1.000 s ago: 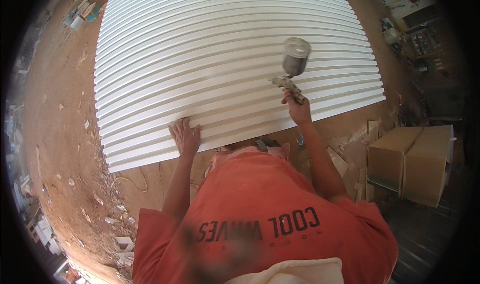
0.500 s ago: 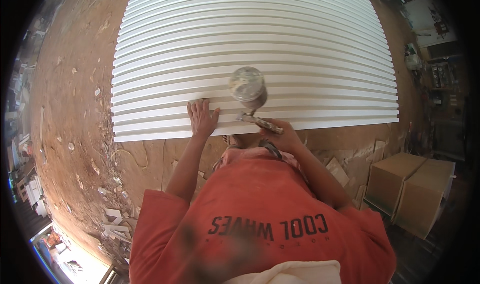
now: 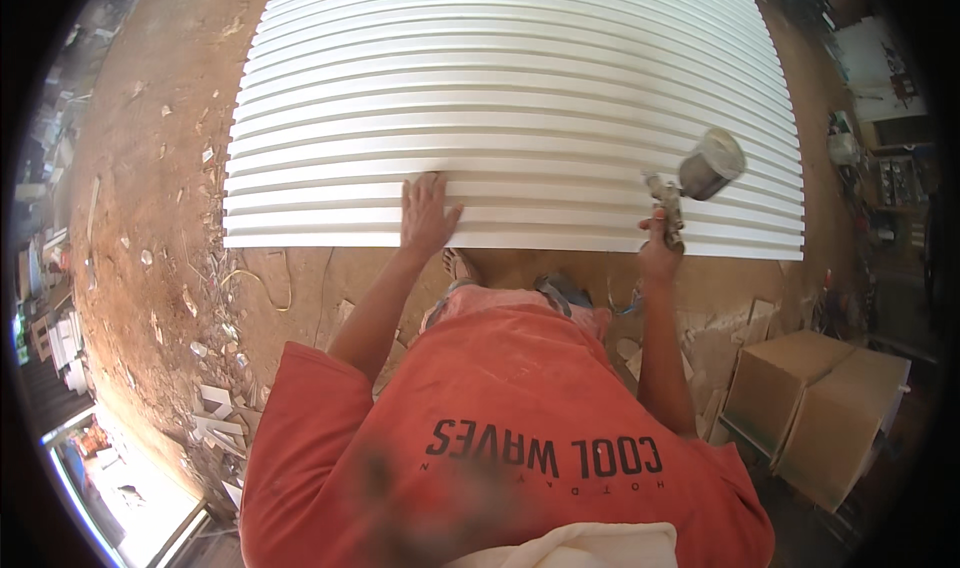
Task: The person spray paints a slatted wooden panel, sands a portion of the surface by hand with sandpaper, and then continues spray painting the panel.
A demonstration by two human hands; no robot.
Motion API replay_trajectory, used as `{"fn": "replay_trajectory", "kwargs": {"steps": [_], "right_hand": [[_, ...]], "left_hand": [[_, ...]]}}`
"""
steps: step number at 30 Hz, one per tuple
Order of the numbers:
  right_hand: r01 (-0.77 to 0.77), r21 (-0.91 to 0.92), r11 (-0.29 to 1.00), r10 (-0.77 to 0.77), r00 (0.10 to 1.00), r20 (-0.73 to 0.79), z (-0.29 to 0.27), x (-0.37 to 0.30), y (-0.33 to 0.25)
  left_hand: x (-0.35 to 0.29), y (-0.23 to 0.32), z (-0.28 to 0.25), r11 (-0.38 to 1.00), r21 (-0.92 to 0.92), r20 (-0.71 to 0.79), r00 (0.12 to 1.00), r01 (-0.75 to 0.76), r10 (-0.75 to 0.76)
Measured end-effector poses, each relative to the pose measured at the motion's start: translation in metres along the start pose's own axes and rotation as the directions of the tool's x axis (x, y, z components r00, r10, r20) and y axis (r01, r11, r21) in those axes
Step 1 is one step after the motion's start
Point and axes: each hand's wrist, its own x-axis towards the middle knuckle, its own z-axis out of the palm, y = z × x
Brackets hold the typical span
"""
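Note:
A large white slatted panel (image 3: 520,123) with parallel ridges lies in front of me. Its near edge runs just beyond my feet. My left hand (image 3: 428,214) rests flat on the near slats, left of the middle, fingers spread and pointing away from me. Over the panel's near right part, my right hand (image 3: 659,251) grips the handle of a spray gun (image 3: 668,208). A round paint-stained cup (image 3: 712,163) sits on the gun and tilts to the right. The gun's nozzle end points leftward over the slats.
Brown cardboard boxes (image 3: 800,408) stand at the lower right. Wood scraps (image 3: 222,423) and debris litter the dirt floor (image 3: 130,268) on the left. A thin yellowish cord (image 3: 270,298) lies near the panel's left corner. Shelving with items (image 3: 890,183) lines the far right.
My right hand has swung the spray gun from the middle to the right, turning it. My left hand has shifted slightly right and stays on the panel.

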Motion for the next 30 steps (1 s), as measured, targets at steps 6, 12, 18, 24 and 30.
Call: {"fn": "replay_trajectory", "kwargs": {"steps": [6,12,18,24,30], "right_hand": [[0.105,0.197,0.975,-0.194,0.835,0.516,0.000,-0.026,-0.016],[0.150,0.153,0.977,-0.214,0.674,0.707,-0.054,-0.017,0.022],[0.075,0.097,0.992,-0.115,0.837,0.535,-0.155,0.043,0.086],[0.099,0.132,0.986,-0.109,0.992,0.071,-0.256,0.131,0.172],[0.038,0.042,0.998,-0.023,0.951,-0.308,-0.361,0.175,0.228]], "left_hand": [[-0.032,0.095,0.047,0.980,0.158,0.022,0.992,0.117,-0.122],[-0.057,0.185,0.075,0.954,0.173,0.008,0.968,0.246,-0.251],[-0.072,0.255,0.111,0.941,0.146,-0.010,0.952,0.304,-0.306],[-0.051,0.299,0.102,0.923,0.252,0.089,0.943,0.291,-0.321],[-0.038,0.316,0.113,0.989,0.118,0.024,0.996,0.087,-0.091]]}}
